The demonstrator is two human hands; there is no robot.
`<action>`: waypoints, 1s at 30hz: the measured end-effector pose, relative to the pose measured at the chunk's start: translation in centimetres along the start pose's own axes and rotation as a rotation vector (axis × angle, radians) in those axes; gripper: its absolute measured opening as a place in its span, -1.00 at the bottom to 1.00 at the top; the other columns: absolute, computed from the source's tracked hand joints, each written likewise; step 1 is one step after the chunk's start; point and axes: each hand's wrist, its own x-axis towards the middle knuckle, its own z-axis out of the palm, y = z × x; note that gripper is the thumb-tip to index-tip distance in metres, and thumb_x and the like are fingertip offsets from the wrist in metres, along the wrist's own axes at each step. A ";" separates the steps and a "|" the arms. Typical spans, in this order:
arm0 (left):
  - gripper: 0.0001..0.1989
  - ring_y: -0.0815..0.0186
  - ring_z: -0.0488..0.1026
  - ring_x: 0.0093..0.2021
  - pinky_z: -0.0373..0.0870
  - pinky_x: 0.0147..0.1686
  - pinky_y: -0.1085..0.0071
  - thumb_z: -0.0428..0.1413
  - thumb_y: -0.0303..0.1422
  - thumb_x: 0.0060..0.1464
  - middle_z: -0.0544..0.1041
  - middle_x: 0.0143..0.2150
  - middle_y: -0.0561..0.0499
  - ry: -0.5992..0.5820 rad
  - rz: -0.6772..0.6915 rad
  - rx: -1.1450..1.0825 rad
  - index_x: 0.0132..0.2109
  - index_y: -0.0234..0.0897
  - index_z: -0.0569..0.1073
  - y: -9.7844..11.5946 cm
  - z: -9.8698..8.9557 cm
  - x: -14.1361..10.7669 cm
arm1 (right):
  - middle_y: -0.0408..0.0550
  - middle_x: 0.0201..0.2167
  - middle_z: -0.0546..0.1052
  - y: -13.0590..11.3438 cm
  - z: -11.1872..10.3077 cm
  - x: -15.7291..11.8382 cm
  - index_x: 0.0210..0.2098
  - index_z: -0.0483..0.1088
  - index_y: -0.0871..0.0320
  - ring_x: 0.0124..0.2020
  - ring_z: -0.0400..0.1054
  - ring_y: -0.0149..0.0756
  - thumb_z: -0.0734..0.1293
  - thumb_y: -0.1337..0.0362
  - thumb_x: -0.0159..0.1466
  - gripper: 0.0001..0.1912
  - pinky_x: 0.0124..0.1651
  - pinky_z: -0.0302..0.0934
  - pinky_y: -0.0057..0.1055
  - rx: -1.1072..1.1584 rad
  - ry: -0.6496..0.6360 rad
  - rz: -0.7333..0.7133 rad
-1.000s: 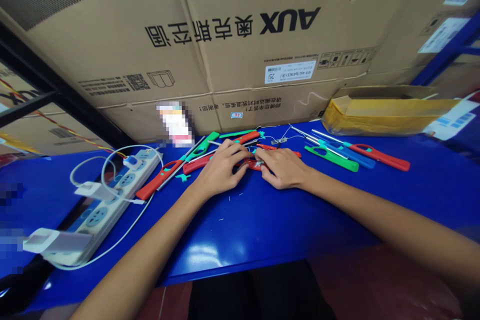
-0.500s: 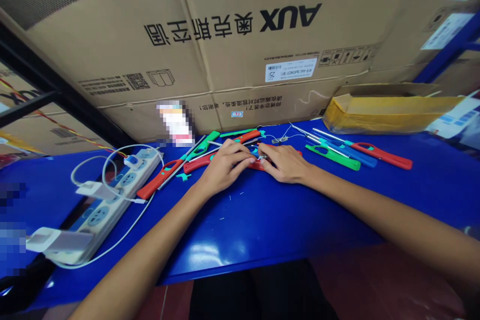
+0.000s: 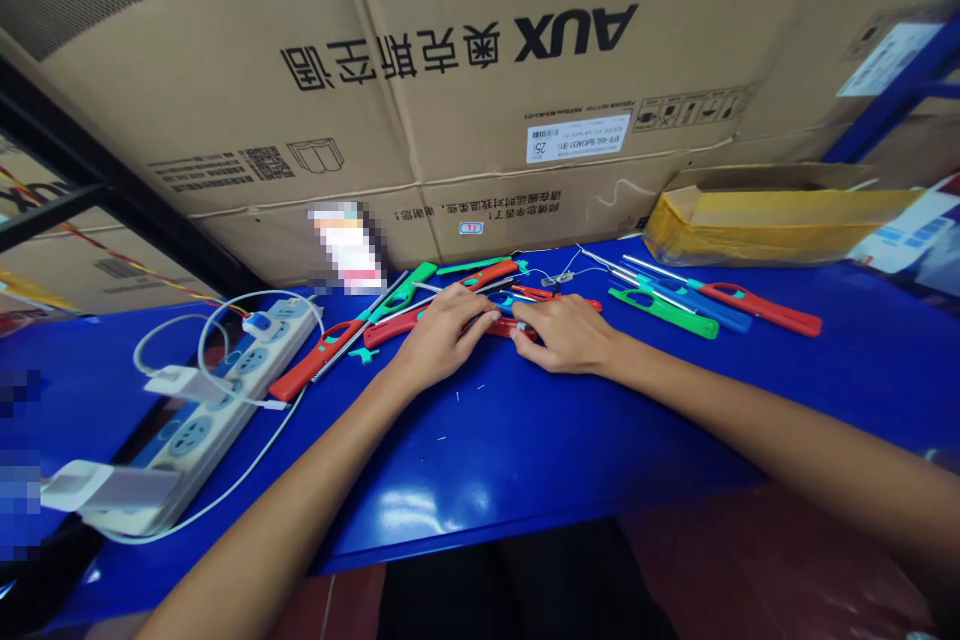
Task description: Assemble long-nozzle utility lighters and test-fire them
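Between my two hands lies a red lighter casing (image 3: 501, 327), partly hidden by fingers. My left hand (image 3: 446, 332) is closed on its left part, thumb along the near side. My right hand (image 3: 568, 334) is curled at the casing's right end, thumb and fingertips pinched around something too small to make out. Just beyond the fingertips are a blue lighter part (image 3: 501, 299) and another red piece (image 3: 536, 293). Under and left of my left hand lies a long red lighter (image 3: 382, 328). A small teal trigger piece (image 3: 365, 356) rests near it.
Left are a red lighter (image 3: 315, 360), a green lighter (image 3: 401, 295) and a white power strip (image 3: 191, 435) with chargers and cables. Right lie green (image 3: 667, 315), blue (image 3: 724, 312) and red (image 3: 780, 310) long lighters. Behind stand a large cardboard box (image 3: 465, 135) and an open yellow-taped box (image 3: 772, 225).
My right hand's fingertips have shifted slightly left and down along the red casing, uncovering more of the red piece behind. The left hand stays nearly in place. The view has shifted slightly.
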 end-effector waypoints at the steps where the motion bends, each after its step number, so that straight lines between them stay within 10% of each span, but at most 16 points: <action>1: -0.77 0.17 0.45 -0.10 0.41 0.05 0.19 0.03 -0.32 0.51 0.66 -0.13 -0.06 -0.004 0.004 0.007 -0.07 -0.26 0.57 -0.1 0.0 0.0 | 0.05 -0.30 0.66 -0.1 0.0 -0.1 -0.15 0.48 0.18 -0.48 0.30 -0.28 0.13 0.12 0.47 -0.64 -0.38 -0.23 -0.26 -0.008 -0.009 -0.012; 30: -0.72 0.13 0.49 -0.12 0.41 0.03 0.13 -0.02 -0.33 0.51 0.67 -0.13 -0.09 -0.111 -0.013 0.035 -0.06 -0.24 0.59 -0.4 -0.2 0.2 | 0.18 -0.15 0.67 -0.3 -0.2 -0.1 0.01 0.43 0.26 -0.35 0.48 -0.15 0.07 0.14 0.57 -0.60 -0.34 -0.01 -0.27 -0.061 -0.044 -0.086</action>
